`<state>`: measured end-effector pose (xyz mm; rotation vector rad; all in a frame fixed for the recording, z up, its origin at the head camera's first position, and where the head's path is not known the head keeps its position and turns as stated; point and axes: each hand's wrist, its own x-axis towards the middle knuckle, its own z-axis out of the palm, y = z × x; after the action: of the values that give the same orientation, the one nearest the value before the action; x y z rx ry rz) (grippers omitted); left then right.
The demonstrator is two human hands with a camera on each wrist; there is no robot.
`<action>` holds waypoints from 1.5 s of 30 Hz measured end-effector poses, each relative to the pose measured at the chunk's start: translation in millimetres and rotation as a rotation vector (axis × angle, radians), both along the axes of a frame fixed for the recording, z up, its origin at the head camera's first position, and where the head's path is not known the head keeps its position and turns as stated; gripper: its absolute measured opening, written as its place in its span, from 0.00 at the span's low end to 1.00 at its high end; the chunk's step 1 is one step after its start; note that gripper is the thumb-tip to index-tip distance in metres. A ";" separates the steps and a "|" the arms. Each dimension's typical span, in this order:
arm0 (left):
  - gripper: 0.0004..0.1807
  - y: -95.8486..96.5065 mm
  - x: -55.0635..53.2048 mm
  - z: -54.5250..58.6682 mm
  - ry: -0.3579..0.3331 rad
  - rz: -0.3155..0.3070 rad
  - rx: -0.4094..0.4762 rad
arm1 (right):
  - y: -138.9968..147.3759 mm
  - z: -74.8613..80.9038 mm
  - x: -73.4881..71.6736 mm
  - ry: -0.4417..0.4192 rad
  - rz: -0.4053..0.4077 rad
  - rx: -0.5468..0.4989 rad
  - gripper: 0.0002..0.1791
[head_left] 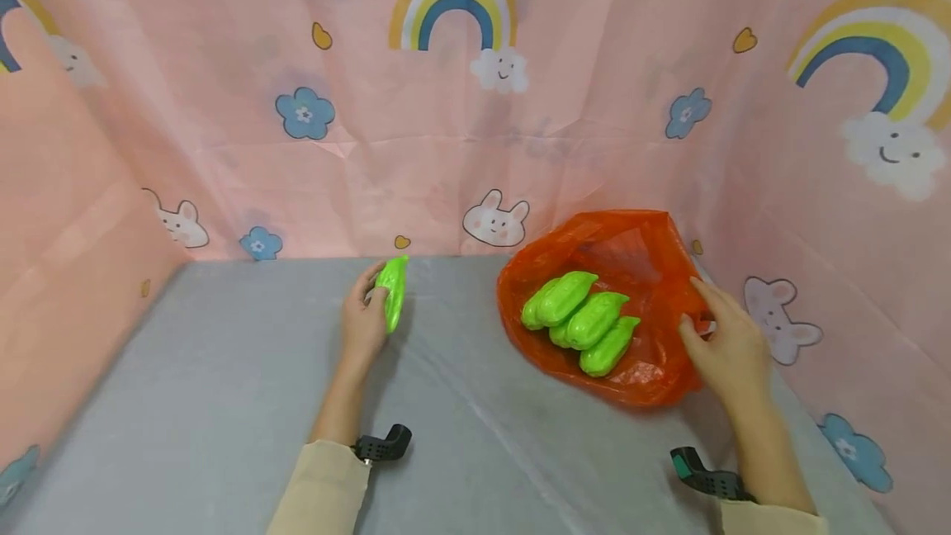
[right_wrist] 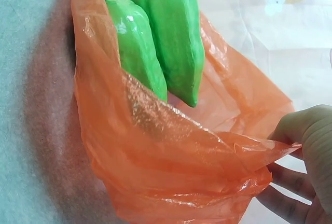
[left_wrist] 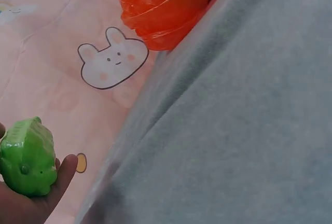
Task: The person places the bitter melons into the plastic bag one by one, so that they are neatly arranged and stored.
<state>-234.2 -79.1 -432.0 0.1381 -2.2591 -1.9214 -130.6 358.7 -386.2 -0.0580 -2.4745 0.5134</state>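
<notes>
My left hand [head_left: 364, 324] holds a glossy green ribbed fruit with a pointed tip [head_left: 394, 294], raised over the grey cloth left of the bag. The left wrist view shows the blunt lobed end of this green fruit [left_wrist: 28, 156] between thumb and fingers. On the right, an orange plastic bag [head_left: 654, 353] lies with its mouth wide open. Several similar green fruits [head_left: 598, 320] are heaped inside it. My right hand [head_left: 731, 345] pinches the bag's right rim, and the right wrist view shows the thumb [right_wrist: 303, 128] pressing the film against the fingers.
A grey cloth [head_left: 446, 444] covers the table. Pink printed sheets [head_left: 371, 180] stand as walls at the back and both sides. The bag sits near the back right corner, close to the right wall. Each wrist wears a black camera mount [head_left: 386, 444].
</notes>
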 end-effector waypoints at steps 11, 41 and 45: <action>0.25 11.7 -4.0 -21.6 -0.030 0.019 0.038 | 2.5 2.9 0.4 0.039 0.008 0.001 0.29; 0.24 14.4 -6.4 -37.1 0.044 -0.045 -0.010 | -7.2 -1.9 -5.0 0.000 0.042 0.026 0.30; 0.23 15.0 -3.5 -38.7 0.050 -0.050 -0.011 | -6.9 -6.9 -2.7 -0.022 0.049 0.024 0.30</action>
<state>-237.7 -64.0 -470.7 0.0316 -2.2618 -1.9140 -133.2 351.8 -393.0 0.0070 -2.5090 0.5059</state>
